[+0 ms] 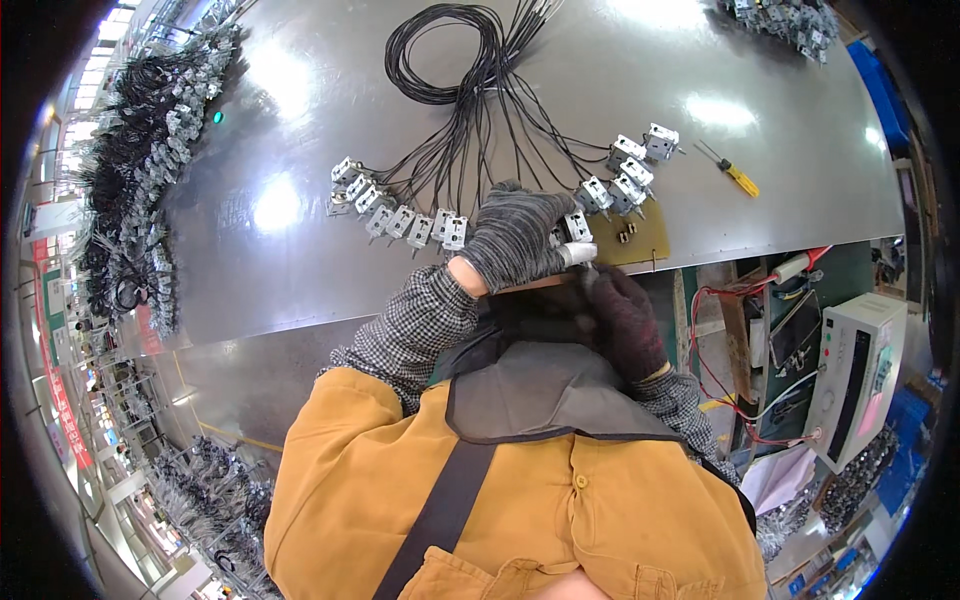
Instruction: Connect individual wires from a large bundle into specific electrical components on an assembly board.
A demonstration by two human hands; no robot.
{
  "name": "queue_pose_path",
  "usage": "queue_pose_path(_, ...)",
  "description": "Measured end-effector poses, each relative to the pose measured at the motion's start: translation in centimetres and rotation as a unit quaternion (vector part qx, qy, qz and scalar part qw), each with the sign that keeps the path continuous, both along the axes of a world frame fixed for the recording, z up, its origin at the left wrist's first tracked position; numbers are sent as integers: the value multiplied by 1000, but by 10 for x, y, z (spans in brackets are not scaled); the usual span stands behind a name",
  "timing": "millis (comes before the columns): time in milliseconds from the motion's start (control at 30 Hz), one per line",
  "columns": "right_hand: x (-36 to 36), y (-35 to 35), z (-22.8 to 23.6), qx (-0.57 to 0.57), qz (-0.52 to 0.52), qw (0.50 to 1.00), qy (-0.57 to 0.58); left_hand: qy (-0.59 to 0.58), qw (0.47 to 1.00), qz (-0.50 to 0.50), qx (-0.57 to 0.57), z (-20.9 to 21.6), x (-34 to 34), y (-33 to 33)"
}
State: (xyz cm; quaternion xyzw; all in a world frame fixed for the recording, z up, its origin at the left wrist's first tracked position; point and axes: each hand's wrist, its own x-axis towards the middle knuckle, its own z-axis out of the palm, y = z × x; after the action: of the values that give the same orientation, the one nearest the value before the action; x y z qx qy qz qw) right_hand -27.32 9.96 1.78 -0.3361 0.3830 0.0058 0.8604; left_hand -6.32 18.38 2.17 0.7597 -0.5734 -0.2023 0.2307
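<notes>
My left hand [522,236], in a grey striped glove with a white-wrapped fingertip, closes round a small metal cable-end box [577,226] at the table's near edge. Just right of it is my right hand [625,315], in a dark reddish glove. Its fingers are drawn together close under the box; what they grip is hidden and slightly blurred. Similar metal boxes [400,222] fan out on both sides, each on a thin black cable [465,130]. Beneath the boxes at right lies a yellowish-brown board [648,235] with small brass-coloured pieces [627,233].
A screwdriver [738,178] with a yellow handle lies at right on the metal table [300,260]. Heaps of cabled parts [160,150] line the left side, with more parts [785,25] far right. Below the table's right edge stand a white instrument [858,375] and red leads [700,340].
</notes>
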Motion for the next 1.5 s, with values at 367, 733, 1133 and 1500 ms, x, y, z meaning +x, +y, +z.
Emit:
queue_pose_path(367,1,-4,-48,-414,-9,909,-41,-43,998,12,-34,-8,-4,-3)
queue_pose_path(733,6,-3,-30,-677,28,733,-65,-43,998,40,2,-7,-6,-2)
queue_pose_path(1133,-9,-11,-37,110,-88,985,-101,-114,993,16,24,-2,-2,22)
queue_pose_path(1500,9,-39,-25,-441,6,895,-68,-54,997,30,-51,-25,4,7)
